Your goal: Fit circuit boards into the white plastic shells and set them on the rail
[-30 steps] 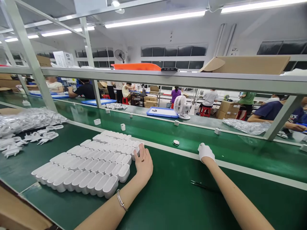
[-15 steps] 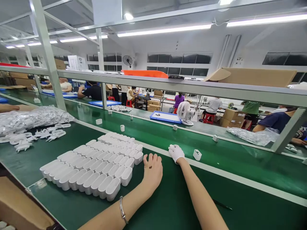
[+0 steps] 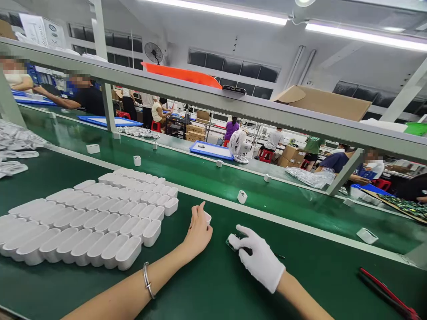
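Note:
My bare left hand (image 3: 197, 229), with a bracelet on its wrist, is closed on a white housing (image 3: 207, 218) that shows past its fingers. To the right, my white-gloved right hand (image 3: 256, 253) has its thumb and fingers around a small green circuit board (image 3: 231, 242), low over the green table. Rows of white oval housings (image 3: 100, 222) stand open side up, left of my left hand. One white housing (image 3: 242, 196) with something dark inside sits on the belt beyond my hands.
A red and black tool (image 3: 387, 291) lies at the right. More white pieces (image 3: 367, 235) rest along the green belt. A metal shelf beam (image 3: 187, 95) crosses above the belt. Bagged white parts (image 3: 20, 135) lie at far left. People sit across the line.
The view has turned to the right. My left hand has closed on a white housing. My right hand has come back from the belt's edge and now has a circuit board at its fingers.

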The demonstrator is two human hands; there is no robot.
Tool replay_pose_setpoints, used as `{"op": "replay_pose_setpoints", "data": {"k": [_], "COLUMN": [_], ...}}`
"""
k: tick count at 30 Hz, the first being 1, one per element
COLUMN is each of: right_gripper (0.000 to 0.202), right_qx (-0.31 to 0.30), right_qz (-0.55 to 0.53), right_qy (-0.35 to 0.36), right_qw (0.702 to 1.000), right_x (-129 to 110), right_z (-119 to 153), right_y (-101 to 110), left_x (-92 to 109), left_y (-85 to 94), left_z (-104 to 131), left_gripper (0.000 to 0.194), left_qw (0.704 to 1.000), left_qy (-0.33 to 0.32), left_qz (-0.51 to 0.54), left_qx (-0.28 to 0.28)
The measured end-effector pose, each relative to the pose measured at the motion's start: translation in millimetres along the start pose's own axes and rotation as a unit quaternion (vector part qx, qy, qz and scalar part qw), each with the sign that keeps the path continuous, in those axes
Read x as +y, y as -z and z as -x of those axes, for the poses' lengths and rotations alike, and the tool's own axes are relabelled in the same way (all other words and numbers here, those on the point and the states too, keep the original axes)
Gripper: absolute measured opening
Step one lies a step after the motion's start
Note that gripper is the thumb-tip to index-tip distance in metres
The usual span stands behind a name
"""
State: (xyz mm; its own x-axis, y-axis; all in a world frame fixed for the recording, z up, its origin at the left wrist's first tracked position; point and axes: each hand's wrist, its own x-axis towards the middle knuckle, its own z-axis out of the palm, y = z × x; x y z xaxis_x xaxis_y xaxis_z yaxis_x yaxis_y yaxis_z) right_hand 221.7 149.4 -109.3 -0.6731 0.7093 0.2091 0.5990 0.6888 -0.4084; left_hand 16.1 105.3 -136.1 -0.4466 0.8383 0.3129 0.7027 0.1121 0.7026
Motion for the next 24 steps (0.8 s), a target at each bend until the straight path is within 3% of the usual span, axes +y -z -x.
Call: {"op": "replay_pose_setpoints", "data": {"k": [2,4,8,11,14,16,18,20,24], "right_gripper": [0.026,0.043,0.043,0.059,0.053,0.061,0.067,0.054,0.025], "right_qx": [0.068,0.092,0.035,0.050,0.081,0.074,0.065,0.081,0.172], "right_qz": [0.024,0.062,0.076,0.029,0.011,0.018,0.031,0.038,0.005], "right_qy": [-0.029,-0.031,0.090,0.132,0.039,-0.038,-0.065,-0.052,-0.017], "right_qw": [0.997,0.993,0.992,0.990,0.996,0.996,0.995,0.995,0.985], "right_x": [-7,-12,-5,5,5,-2,-10,-16,-15], "right_z": [10,13,18,27,36,37,35,31,26], "right_y": [-5,-11,-20,-21,-19,-18,-19,-23,-27], "left_x": [-1,-2,-3,-2,0,1,1,3,8], "left_y": [-3.9,-6.3,-5.0,-2.3,-1.6,-1.5,-0.5,1.3,5.5], "left_z": [1,1,-2,-2,-1,0,0,1,3], "left_gripper": [0.073,0.069,0.040,0.037,0.043,0.046,0.047,0.049,0.052], "left_qw": [1.000,0.999,0.997,0.995,0.992,0.989,0.988,0.985,0.976], "left_qy": [0.005,0.008,-0.017,-0.039,-0.065,-0.085,-0.101,-0.120,-0.173], "left_qz": [0.028,0.051,0.067,0.085,0.104,0.111,0.111,0.110,0.110], "left_qx": [0.004,0.006,-0.016,-0.027,-0.038,-0.045,-0.047,-0.050,-0.074]}}
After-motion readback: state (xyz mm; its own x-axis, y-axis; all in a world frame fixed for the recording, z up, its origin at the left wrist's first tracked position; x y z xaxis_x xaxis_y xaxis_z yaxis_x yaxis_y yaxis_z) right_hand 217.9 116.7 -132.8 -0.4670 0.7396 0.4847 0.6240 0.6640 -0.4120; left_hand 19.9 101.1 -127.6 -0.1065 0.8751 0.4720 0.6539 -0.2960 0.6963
